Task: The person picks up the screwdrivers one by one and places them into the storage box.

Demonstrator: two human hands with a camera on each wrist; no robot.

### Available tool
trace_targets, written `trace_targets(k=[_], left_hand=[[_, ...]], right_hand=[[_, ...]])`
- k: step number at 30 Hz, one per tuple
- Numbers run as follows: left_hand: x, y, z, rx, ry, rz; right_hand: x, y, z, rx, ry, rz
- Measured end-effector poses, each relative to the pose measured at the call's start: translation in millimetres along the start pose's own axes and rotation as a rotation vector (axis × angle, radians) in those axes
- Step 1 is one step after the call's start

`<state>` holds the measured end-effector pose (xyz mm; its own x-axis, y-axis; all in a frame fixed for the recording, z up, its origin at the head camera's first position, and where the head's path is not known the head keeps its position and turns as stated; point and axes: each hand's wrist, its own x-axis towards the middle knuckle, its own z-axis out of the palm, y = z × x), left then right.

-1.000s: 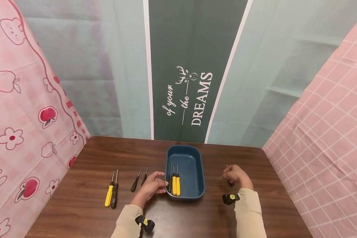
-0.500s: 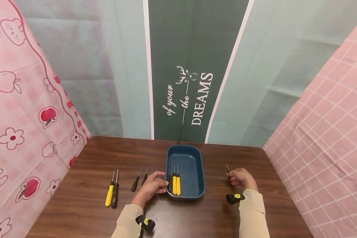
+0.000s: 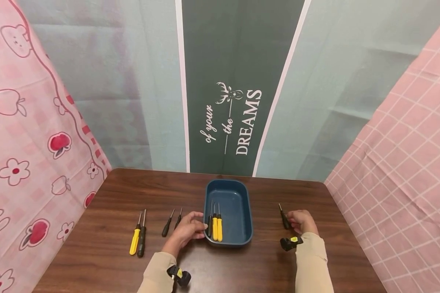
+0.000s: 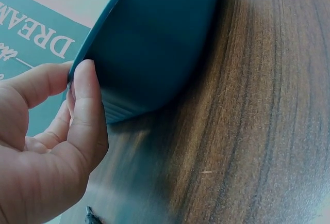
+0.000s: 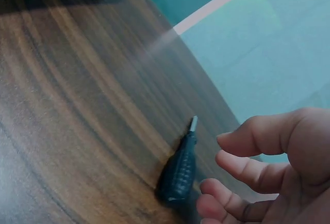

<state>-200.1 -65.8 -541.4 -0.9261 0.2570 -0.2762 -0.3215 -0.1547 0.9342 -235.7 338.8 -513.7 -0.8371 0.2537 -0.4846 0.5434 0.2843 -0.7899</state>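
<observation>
My left hand [image 3: 187,228] pinches the left rim of a blue tray [image 3: 243,191] between thumb and fingers. In the left wrist view the tray wall [image 4: 154,43] rises beside those fingers. Inside the tray, along its left side, lie a black-handled screwdriver [image 3: 210,226] and two yellow-handled screwdrivers [image 3: 214,228]. To the right of the tray, a short black screwdriver [image 3: 284,217] lies on the table, tip pointing away. Just right of it is my right hand [image 3: 303,221], holding nothing. The right wrist view shows its loosely bent fingers beside the black handle [image 5: 178,180].
On the left of the wooden table [image 3: 106,252] lie a yellow screwdriver [image 3: 135,240] and a long black one [image 3: 141,240]. Two small black screwdrivers [image 3: 166,226] lie nearer the left hand, one partly hidden by it. Curtains [image 3: 220,49] hang behind and at both sides.
My right hand has let go of the short black screwdriver and drawn back slightly right, leaving it on the table. The left hand and tray have stayed put.
</observation>
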Motion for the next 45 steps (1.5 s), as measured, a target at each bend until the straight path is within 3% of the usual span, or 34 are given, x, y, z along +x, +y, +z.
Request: trace_targets(k=[8,15,24,32,39,45], left_hand=[[0.4,-2.0,-0.9,-0.003,-0.013,-0.002],[-0.3,-1.0,-0.3,-0.006,-0.016,0.002],[-3.3,1.1,1.2,-0.013,-0.002,0.001],[-2.4,3.2,0.9,-0.007,-0.002,0.014],[-0.8,1.5,1.9,0.012,0.008,0.021],[-0.9,1.1,0.8,0.01,0.005,0.023]], right_hand=[[6.7,3,7,0.013,0.028,0.027],[11.8,3,12,0.003,0.092,0.004],[12.0,6,15,-0.069,0.159,0.0],[11.8,4,17,-0.144,0.15,-0.037],[2.5,1,18,0.123,0.01,0.002],[-2.2,2,20,0.177,-0.03,0.012]])
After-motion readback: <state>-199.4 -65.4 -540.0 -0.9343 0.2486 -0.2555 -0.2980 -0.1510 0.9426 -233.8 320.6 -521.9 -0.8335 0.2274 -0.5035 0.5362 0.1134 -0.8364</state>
